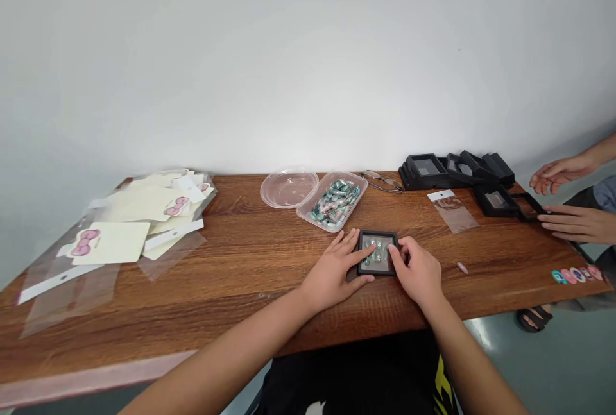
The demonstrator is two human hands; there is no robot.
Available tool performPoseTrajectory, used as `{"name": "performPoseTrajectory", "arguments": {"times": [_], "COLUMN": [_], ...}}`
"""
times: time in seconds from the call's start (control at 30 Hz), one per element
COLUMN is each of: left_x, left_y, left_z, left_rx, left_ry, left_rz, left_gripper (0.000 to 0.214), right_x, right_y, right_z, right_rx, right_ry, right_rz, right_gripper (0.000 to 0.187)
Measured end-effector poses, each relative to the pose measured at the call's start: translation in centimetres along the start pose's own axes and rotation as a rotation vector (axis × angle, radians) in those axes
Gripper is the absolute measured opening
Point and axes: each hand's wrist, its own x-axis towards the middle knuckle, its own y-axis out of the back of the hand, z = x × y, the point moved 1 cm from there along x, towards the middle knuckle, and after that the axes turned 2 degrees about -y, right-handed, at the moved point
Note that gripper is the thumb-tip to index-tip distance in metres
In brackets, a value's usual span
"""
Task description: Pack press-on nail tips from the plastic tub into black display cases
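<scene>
A small black square frame (pixel 360 267) with a clear window lies flat on the table in front of me. Several shiny green oval pieces (pixel 378 258) are spread in its window. My left hand (pixel 332 274) rests on the frame's left side, fingers spread, with a fingertip over the window. At the right edge, my right hand (pixel 419 272) has its fingers curled against the frame and its thumb over the window. Beyond the frame stands a clear plastic tub (pixel 332 227) heaped with similar shiny pieces (pixel 337 200). One pink oval piece (pixel 462 267) lies to the right.
A clear lid (pixel 289 189) and glasses (pixel 382 181) lie behind. Cards in plastic sleeves (pixel 139 203) cover the left. Stacked black frames (pixel 452 170), a small bag (pixel 452 211) and round stickers (pixel 577 274) sit right, near another person's hands (pixel 575 221).
</scene>
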Motion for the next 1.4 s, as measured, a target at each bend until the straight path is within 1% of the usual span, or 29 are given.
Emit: {"name": "performPoseTrajectory", "arguments": {"times": [0.03, 0.1, 0.23, 0.3, 0.37, 0.43, 0.53, 0.67, 0.8, 0.87, 0.97, 1.07, 1.2, 1.3, 1.4], "left_x": [-0.1, -0.2, -0.2, -0.1, 0.1, 0.3, 0.6, 0.8, 0.9, 1.0, 1.1, 1.2, 1.1, 1.0, 1.0], "left_y": [0.1, 0.2, 0.0, -0.4, -0.6, -0.7, -0.5, -0.1, 0.0, -0.1, -0.2, -0.4, -0.5, -0.4, -0.2], "left_z": [-0.1, -0.2, -0.3, -0.4, -0.4, -0.4, -0.3, 0.1, 0.7, 0.9, 1.2, 1.4, 1.6, 1.6, 1.6], "left_rx": [-0.038, -0.183, -0.594, -0.86, -1.111, -1.246, -1.301, -1.389, -1.457, -1.473, -1.47, -1.45, -1.433, -1.433, -1.434], "left_ry": [0.006, 0.034, 0.135, 0.181, 0.197, 0.191, 0.181, 0.176, 0.209, 0.233, 0.275, 0.332, 0.406, 0.431, 0.44], "left_rz": [0.007, 0.038, 0.118, 0.152, 0.181, 0.194, 0.174, 0.147, 0.114, 0.096, 0.057, -0.007, -0.087, -0.088, -0.067], "left_gripper": [0.065, 0.064, 0.065, 0.067, 0.068, 0.064, 0.056, 0.053, 0.066, 0.07, 0.062, 0.054, 0.051, 0.052, 0.054], "right_x": [-0.1, -0.2, -0.1, 0.2, 0.4, 0.5, 0.6, 0.6, 0.6, 0.7, 0.7, 0.8, 0.8, 0.6, 0.4], "right_y": [-0.1, -0.3, -0.7, -1.0, -1.4, -1.7, -1.9, -1.7, -1.5, -1.5, -1.5, -1.4, -1.4, -1.5, -1.6], "right_z": [0.0, 0.1, 0.5, 0.8, 0.9, 0.9, 0.8, 0.8, 0.9, 0.9, 1.0, 1.1, 1.3, 1.1, 0.8], "right_rx": [0.034, 0.114, 0.321, 0.431, 0.541, 0.649, 0.789, 0.913, 0.976, 0.998, 1.02, 1.028, 1.01, 0.977, 0.928], "right_ry": [0.005, 0.016, 0.049, 0.052, 0.048, 0.044, 0.03, 0.002, -0.018, -0.024, -0.027, -0.032, -0.035, -0.019, 0.022], "right_rz": [0.009, 0.023, 0.02, 0.004, -0.015, -0.035, -0.07, -0.101, -0.113, -0.118, -0.124, -0.118, -0.107, -0.105, -0.112], "right_gripper": [0.027, 0.029, 0.034, 0.038, 0.042, 0.048, 0.055, 0.057, 0.056, 0.055, 0.055, 0.055, 0.053, 0.049, 0.041]}}
